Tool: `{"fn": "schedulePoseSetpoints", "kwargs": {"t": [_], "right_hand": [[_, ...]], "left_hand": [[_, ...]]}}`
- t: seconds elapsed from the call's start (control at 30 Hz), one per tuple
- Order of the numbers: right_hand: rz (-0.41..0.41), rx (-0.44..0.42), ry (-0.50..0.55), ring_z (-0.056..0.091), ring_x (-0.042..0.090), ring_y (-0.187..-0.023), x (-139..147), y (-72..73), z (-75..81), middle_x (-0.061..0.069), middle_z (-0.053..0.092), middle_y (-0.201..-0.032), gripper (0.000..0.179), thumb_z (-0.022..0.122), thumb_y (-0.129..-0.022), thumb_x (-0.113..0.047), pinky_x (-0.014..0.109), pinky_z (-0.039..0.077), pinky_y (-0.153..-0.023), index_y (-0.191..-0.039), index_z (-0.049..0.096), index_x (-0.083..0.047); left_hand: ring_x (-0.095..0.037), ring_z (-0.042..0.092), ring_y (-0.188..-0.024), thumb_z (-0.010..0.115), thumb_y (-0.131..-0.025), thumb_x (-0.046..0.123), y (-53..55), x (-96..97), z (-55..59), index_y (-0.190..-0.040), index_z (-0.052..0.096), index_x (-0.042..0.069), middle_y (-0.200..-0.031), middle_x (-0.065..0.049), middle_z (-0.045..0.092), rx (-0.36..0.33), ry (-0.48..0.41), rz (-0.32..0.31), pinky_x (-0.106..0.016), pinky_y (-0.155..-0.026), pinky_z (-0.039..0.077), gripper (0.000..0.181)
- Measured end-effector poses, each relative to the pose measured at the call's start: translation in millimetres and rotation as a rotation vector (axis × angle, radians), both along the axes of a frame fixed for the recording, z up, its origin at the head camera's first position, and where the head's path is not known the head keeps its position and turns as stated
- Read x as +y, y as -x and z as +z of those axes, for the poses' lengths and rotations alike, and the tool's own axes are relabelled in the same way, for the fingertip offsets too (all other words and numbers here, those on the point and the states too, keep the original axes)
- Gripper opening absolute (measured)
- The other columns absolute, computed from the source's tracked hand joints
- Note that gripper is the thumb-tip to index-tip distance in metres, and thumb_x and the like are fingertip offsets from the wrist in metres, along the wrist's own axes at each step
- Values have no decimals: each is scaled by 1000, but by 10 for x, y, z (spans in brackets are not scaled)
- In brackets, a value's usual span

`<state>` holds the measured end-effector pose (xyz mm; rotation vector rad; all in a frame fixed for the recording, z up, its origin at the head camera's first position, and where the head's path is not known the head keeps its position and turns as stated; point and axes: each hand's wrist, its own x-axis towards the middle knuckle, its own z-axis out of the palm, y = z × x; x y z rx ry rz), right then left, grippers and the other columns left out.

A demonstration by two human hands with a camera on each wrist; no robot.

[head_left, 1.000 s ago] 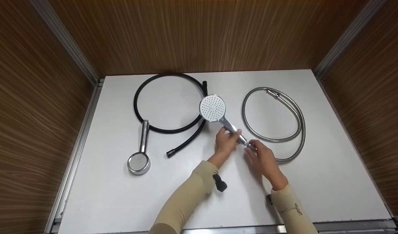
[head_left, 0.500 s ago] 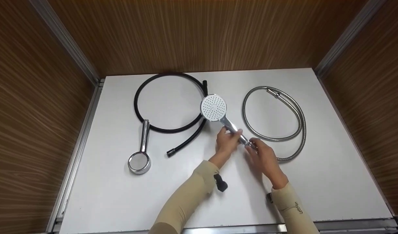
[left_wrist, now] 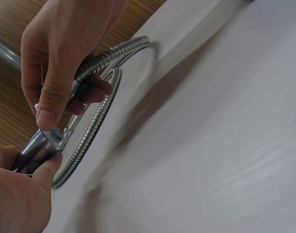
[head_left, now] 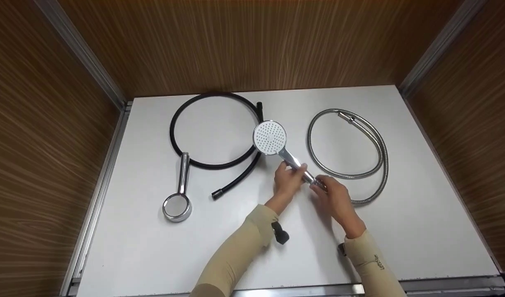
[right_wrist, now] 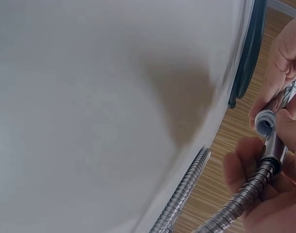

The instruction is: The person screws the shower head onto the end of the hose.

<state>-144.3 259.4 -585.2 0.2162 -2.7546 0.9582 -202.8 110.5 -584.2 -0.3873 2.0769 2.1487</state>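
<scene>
Above the desk point(head_left: 425, 239), the left hand point(head_left: 286, 181) grips the handle of the white shower head point(head_left: 270, 137), and the right hand point(head_left: 335, 200) pinches the steel hose point(head_left: 353, 176) by its connector point(right_wrist: 275, 149), just beside the handle's hollow threaded end point(right_wrist: 265, 121); whether these touch is unclear. The rest of that hose lies looped at right. At left, the chrome shower head point(head_left: 177, 206) lies with its handle tip overlapping the black hose point(head_left: 213, 166), wood panels point(head_left: 252, 45) enclosing the desk.

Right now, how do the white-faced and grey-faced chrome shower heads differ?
The white-faced chrome shower head is held in the left grip; the grey-faced chrome shower head lies on the white table. The white face shows dots, the grey face none. Both handles shine.
</scene>
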Motion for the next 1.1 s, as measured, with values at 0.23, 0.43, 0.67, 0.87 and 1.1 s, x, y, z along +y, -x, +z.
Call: {"fn": "schedulePoseSetpoints", "kwargs": {"t": [0.23, 0.43, 0.67, 0.87, 1.1], "right_hand": [[-20, -16, -19, 71, 30, -87, -2, -19, -4, 15, 74, -101, 30, 76, -99, -20, 50, 61, -75, -122, 71, -2], [-28, 34, -37, 69, 31, -83, -11, -8, -3, 16, 74, -99, 29, 78, -97, -19, 51, 59, -72, -119, 72, -1], [-13, 22, -42, 67, 29, -81, -24, 14, 16, 15, 72, -95, 26, 79, -96, -17, 50, 58, -72, -116, 73, 0], [0, 9, -63, 62, 25, -75, -46, 35, 33, 13, 69, -87, 27, 79, -95, -16, 46, 55, -68, -113, 73, 3], [-18, 0, -37, 68, 33, -84, -84, 46, 25, 18, 72, -94, 27, 79, -95, -14, 52, 60, -76, -112, 70, 5]], "left_hand": [[-17, 74, -71, 83, -92, 24, 8, 3, 2, -124, 65, 5, -101, -15, 81, -16, -38, 38, -25, -57, 62, 42], [-19, 77, -77, 84, -91, 25, -14, 17, 11, -125, 65, 5, -102, -15, 81, -15, -52, 27, -28, -63, 66, 44], [-17, 76, -76, 85, -90, 26, -38, 22, 23, -124, 65, 7, -101, -14, 81, -5, -39, 31, -28, -64, 66, 43], [-18, 77, -77, 84, -91, 28, -43, 20, 39, -121, 65, 6, -99, -14, 81, 14, -25, 21, -26, -64, 64, 41], [-18, 77, -76, 84, -92, 27, -49, 22, 46, -120, 66, 7, -97, -13, 82, 23, -45, 28, -25, -63, 62, 39]]}}
